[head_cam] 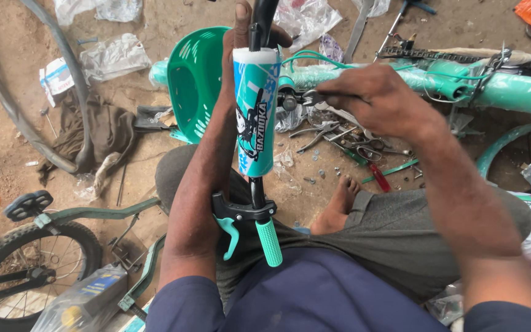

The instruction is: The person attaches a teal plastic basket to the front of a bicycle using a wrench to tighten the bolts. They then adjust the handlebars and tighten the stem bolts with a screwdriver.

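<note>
A black bicycle handlebar stands upright between my knees, wrapped in a turquoise and white foam pad [256, 114]. A teal grip [269, 241] and a teal brake lever [230, 233] sit at its near end. My left hand [241, 37] grips the bar at its far end, above the pad. My right hand [379, 98] holds a pair of pliers [302, 97] whose jaws point at the bar's right side, just beside the pad.
A teal bicycle frame [511, 89] lies at the right with a chain on it. A green plastic basket [195, 80] stands behind the bar. Loose tools and bolts [351, 144] litter the dirt floor. A small wheel [29, 264] and tyre [7, 104] lie left.
</note>
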